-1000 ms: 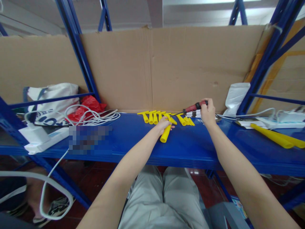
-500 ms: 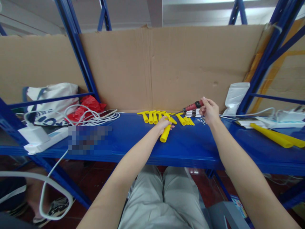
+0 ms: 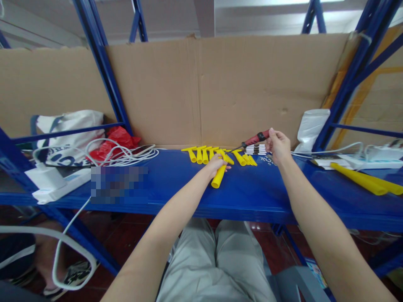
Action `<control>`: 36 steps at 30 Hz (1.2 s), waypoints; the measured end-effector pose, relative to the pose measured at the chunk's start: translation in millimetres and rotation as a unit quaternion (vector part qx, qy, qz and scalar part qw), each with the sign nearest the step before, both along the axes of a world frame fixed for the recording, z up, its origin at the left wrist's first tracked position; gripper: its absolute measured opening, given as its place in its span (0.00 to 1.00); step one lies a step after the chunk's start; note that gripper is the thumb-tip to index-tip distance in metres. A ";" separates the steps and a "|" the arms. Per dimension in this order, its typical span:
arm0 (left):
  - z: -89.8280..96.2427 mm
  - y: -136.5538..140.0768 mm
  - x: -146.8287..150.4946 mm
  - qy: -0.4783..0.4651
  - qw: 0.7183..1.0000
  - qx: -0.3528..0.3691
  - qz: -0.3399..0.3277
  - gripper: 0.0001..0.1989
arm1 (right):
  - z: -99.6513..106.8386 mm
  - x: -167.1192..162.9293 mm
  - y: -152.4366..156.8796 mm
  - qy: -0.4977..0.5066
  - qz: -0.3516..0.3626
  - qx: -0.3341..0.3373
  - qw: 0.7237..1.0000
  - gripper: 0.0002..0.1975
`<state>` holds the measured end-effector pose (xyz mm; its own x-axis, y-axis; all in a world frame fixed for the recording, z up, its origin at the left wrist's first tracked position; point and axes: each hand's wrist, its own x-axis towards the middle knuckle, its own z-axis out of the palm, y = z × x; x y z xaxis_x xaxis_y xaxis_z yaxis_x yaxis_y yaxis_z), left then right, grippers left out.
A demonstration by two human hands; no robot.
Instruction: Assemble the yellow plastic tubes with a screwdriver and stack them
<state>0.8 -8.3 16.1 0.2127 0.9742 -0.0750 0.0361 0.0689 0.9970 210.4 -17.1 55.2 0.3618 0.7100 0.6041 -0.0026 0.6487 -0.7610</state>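
My left hand [image 3: 215, 165] is closed around a yellow plastic handle [image 3: 219, 177], its round end toward me on the blue shelf. In my right hand [image 3: 278, 147] the fingers pinch the rear end of a screwdriver [image 3: 256, 139] with a red and black grip. The screwdriver slants down to the left, its shaft reaching the top of the held yellow piece; the exact contact is too small to make out. Several like yellow T-shaped pieces [image 3: 199, 156] lie in a row left of my left hand. More yellow pieces [image 3: 240, 158] lie to its right.
Black-and-white strips [image 3: 256, 149] and small scattered metal bits [image 3: 267, 160] lie behind the work. White cables [image 3: 135, 156], a red plastic bag [image 3: 116, 140] and a cloth bag [image 3: 71, 136] are at left. Long yellow tubes [image 3: 362, 179] lie at right. Cardboard [image 3: 245, 88] backs the shelf [image 3: 252, 193].
My right hand has shifted very slightly right on the end of the screwdriver. My left hand and the yellow handle stay in place.
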 end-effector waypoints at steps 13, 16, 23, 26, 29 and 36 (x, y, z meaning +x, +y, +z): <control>1.0 -2.0 0.0 -0.017 1.000 -0.007 -0.001 0.21 | -9.5 0.7 -0.9 -0.254 -0.285 0.057 0.923 0.16; 1.5 -2.1 0.0 -0.017 1.000 -0.008 0.000 0.20 | -10.0 1.2 -2.0 -0.275 -0.328 0.022 0.904 0.20; 1.3 -1.9 -0.3 -0.009 1.000 -0.006 -0.001 0.19 | -9.0 4.3 2.2 -0.260 -0.314 0.021 0.913 0.17; 0.5 -1.9 -0.1 -0.011 1.000 -0.005 0.003 0.19 | -7.7 1.6 0.0 -0.259 -0.284 0.027 0.923 0.14; 0.5 -2.2 0.0 -0.011 1.000 -0.005 0.003 0.19 | -8.0 1.0 -2.2 -0.267 -0.282 0.028 0.921 0.12; 1.5 -3.0 -0.4 -0.010 1.000 -0.005 -0.006 0.18 | -7.4 3.4 2.6 -0.215 -0.298 0.030 0.930 0.16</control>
<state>0.4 -11.3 17.6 0.2253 0.9710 -0.0796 0.0169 0.0778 0.9968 213.8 -14.6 47.8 0.3951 0.4210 0.8165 0.6671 0.4796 -0.5701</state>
